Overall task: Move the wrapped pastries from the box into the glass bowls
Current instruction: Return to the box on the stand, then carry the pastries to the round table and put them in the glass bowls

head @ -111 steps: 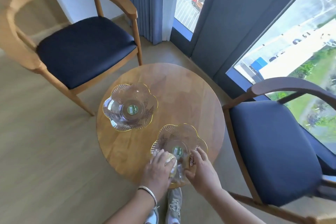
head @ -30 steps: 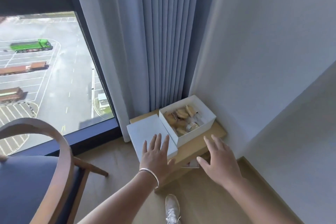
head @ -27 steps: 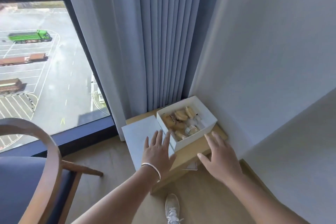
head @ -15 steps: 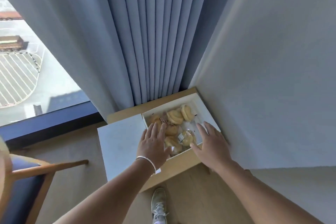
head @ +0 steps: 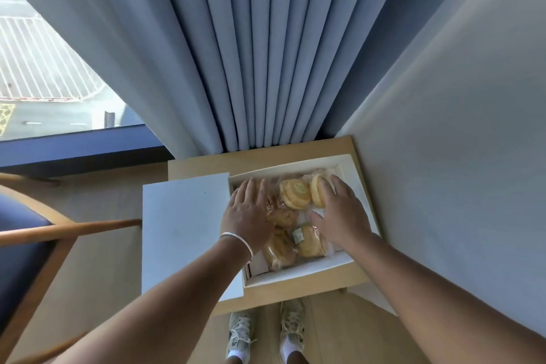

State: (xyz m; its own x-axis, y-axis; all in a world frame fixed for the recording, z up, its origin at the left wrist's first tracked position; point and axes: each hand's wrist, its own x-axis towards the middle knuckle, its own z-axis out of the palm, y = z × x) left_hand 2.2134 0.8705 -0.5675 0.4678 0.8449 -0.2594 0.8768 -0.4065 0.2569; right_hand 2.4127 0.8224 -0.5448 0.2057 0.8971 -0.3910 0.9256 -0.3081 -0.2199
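Observation:
A white box (head: pixel 359 186) stands open on a low wooden stand (head: pixel 298 291) in the corner, holding several round yellow pastries in clear wrappers (head: pixel 295 193). My left hand (head: pixel 249 214) lies flat over the box's left side, fingers spread above the wrapped pastries there. My right hand (head: pixel 339 213) reaches in on the right, fingers spread, fingertips over the far right pastry (head: pixel 317 190). Neither hand has closed around a pastry. The glass bowls are out of view.
The box's white lid (head: pixel 183 227) lies flat to the left of the box. Blue curtains (head: pixel 251 53) hang right behind the stand and a wall (head: pixel 458 127) closes the right side. A wooden chair with a blue seat (head: pixel 26 248) is at the left.
I turned from the round table with the bowls to the corner stand. Both hands have moved forward from the box's near edge to over the pastries inside it.

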